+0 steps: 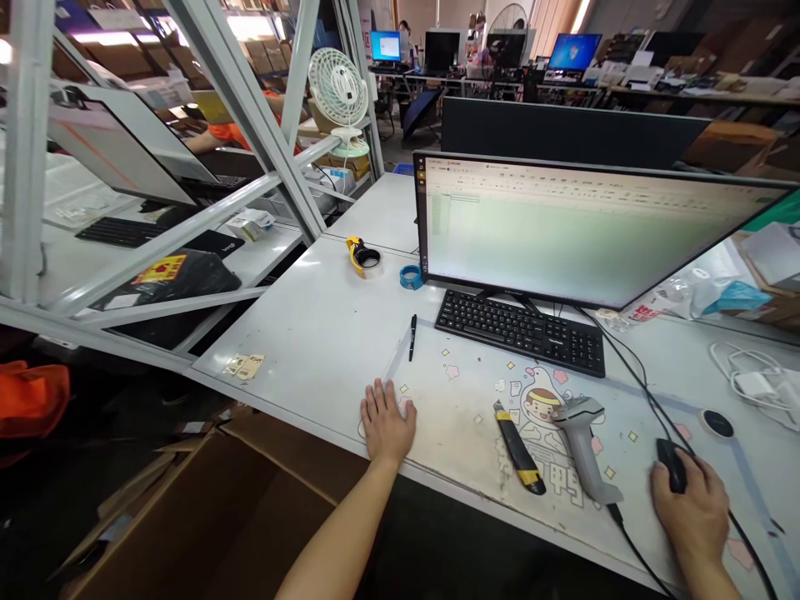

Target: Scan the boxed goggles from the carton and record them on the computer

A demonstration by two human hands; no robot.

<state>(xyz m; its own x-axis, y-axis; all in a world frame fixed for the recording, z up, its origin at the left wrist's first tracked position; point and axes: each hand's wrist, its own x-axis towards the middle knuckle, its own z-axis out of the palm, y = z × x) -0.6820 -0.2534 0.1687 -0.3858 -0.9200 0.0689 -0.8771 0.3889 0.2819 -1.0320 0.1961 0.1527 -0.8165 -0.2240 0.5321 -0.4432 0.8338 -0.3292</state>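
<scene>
My left hand [386,423] lies flat on the white desk [300,333] near its front edge, fingers stretched out and nothing under them that I can see. At the right, my right hand [693,508] is wrapped over a black computer mouse [672,465]. Between the hands lie a black and yellow utility knife [520,450] and a grey barcode scanner [584,446] with a cable. A black pen [412,337] rests beyond my left fingertips. The black keyboard [518,329] sits below a monitor [531,229] showing a spreadsheet-like page.
A yellow tape dispenser [359,257] and a blue tape roll [411,277] lie left of the monitor. Paper labels [243,367] are near the left edge. A cardboard box [218,508] stands below the desk. Metal frame bars [250,117] hold a small fan [338,87]. White cables [759,379] lie right.
</scene>
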